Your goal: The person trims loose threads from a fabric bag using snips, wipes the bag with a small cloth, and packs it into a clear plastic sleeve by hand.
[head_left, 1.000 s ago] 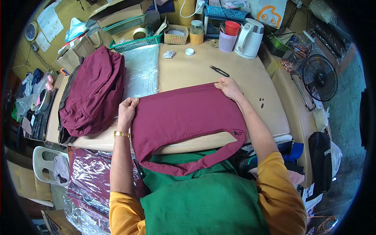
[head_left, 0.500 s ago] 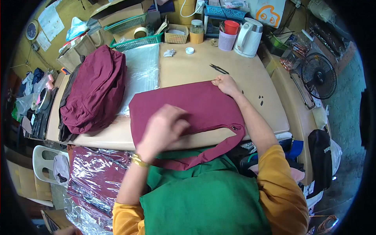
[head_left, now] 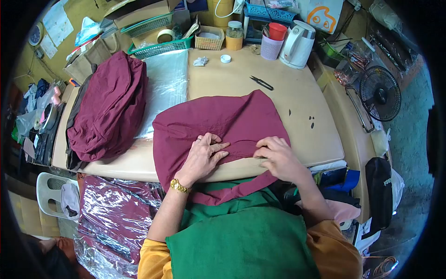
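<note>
A maroon cloth bag [head_left: 216, 111] lies on the table before me, its upper side rumpled. Its long strap [head_left: 237, 189] hangs over the front edge onto my green apron. My left hand [head_left: 204, 153], with a gold watch at the wrist, has its fingers bent on the bag's near edge and gathers the cloth there. A little to the right, my right hand [head_left: 278, 156] pinches the same edge between thumb and fingers. The cloth between the two hands is bunched. Thread snips [head_left: 261, 83] lie beyond the bag.
A pile of maroon bags [head_left: 111, 107] and clear plastic sheets [head_left: 167, 79] are at left. Behind stand a green basket [head_left: 160, 49], a jar [head_left: 233, 36] and a white kettle [head_left: 297, 46]. Plastic-wrapped maroon goods [head_left: 114, 209] sit lower left; a fan [head_left: 380, 93] is at right.
My right hand has come down from the bag's far corner to its near edge. My left hand has settled on that edge too. The bag's smooth top has become rumpled.
</note>
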The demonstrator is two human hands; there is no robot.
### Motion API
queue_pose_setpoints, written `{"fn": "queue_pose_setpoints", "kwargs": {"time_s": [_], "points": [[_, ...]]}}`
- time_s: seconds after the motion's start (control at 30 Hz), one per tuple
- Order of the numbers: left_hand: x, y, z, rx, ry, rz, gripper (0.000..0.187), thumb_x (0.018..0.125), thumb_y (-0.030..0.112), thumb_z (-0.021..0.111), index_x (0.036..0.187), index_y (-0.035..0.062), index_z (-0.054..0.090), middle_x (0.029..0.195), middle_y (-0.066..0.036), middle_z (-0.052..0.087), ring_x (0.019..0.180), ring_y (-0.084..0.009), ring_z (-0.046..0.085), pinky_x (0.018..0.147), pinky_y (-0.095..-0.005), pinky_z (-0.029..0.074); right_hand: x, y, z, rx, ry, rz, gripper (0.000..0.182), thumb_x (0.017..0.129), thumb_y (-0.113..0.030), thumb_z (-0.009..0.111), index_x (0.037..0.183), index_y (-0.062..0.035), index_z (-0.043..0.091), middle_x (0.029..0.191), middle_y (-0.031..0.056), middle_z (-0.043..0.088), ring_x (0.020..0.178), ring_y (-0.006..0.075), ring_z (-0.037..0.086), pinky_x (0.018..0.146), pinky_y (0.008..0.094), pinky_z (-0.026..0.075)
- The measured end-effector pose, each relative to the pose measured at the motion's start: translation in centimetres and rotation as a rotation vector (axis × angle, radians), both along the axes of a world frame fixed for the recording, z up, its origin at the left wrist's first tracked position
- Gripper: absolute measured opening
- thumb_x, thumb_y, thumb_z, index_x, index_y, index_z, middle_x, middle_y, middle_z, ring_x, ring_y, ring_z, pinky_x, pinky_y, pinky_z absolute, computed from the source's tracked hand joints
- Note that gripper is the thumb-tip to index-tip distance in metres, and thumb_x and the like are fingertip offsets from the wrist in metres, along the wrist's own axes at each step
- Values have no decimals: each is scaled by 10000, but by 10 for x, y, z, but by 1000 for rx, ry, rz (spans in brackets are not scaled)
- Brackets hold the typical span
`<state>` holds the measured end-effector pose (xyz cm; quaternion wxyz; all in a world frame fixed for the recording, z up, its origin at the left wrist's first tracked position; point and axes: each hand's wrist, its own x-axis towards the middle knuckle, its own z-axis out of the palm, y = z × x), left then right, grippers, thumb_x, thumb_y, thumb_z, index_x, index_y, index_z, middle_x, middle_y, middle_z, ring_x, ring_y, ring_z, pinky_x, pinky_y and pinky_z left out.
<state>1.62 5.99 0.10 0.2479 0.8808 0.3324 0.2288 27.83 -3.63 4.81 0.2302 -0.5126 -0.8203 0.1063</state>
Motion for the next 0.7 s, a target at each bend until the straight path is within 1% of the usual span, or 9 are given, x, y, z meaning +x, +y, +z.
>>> {"fn": "queue_pose_setpoints", "kwargs": {"time_s": [0.3,0.37,0.4,0.47,0.5,0.57,0.6,0.63,0.7], "points": [[1,1,-8,50,-28,36,316,883,260,704,1163,119,740,1142,-99,585,1043,-267,545,915,-395,428,20,18,-28,-69,-100,-3,30,829,-78,672,846,-70,695,1149,100,593,1095,271,542,937,378,421],[0,3,-9,49,-12,59,372,857,303,733,1179,117,729,1153,-102,582,1047,-273,543,919,-402,426,12,21,-23,201,35,8,55,860,-25,627,815,-41,655,1061,100,631,999,274,589,924,381,446],[0,2,-6,50,-10,70,372,857,303,733,1179,117,729,1153,-102,582,1047,-273,543,919,-402,426,11,24,-26,202,37,19,55,860,-25,627,815,-41,655,1061,100,631,999,274,589,924,381,446],[0,-3,2,90,-9,58,431,828,348,758,1187,113,723,1155,-102,578,1050,-280,542,921,-408,425,15,23,-35,-1,573,-35,119,884,32,562,794,-23,617,934,91,663,881,250,630,908,373,469],[1,-3,3,89,-7,64,431,828,348,758,1187,113,723,1155,-102,578,1050,-280,542,921,-408,425,17,22,-39,-4,575,-28,119,884,32,562,794,-23,617,934,91,663,881,250,630,908,373,469],[2,-3,4,98,-6,49,463,811,371,773,1190,110,720,1151,-101,574,1052,-283,540,919,-405,427,17,17,-45,-307,990,-172,168,879,74,503,775,-22,591,816,79,667,831,207,644,845,330,500],[1,-3,4,96,-10,54,455,813,368,771,1185,109,721,1137,-94,576,1042,-276,542,907,-399,430,13,17,-43,-228,977,-158,187,905,67,482,777,-27,581,787,63,654,803,141,621,744,264,496],[1,-2,3,100,-6,71,455,813,368,771,1185,109,721,1137,-94,576,1042,-276,542,907,-399,430,14,15,-43,-233,978,-140,187,905,67,482,777,-27,581,787,63,654,803,141,621,744,264,496],[0,-1,0,63,-32,60,441,816,365,769,1171,107,726,1121,-90,581,1021,-271,550,889,-394,434,21,8,-43,-51,692,-233,185,928,55,472,801,-24,581,741,47,633,741,100,585,682,240,477]]}}
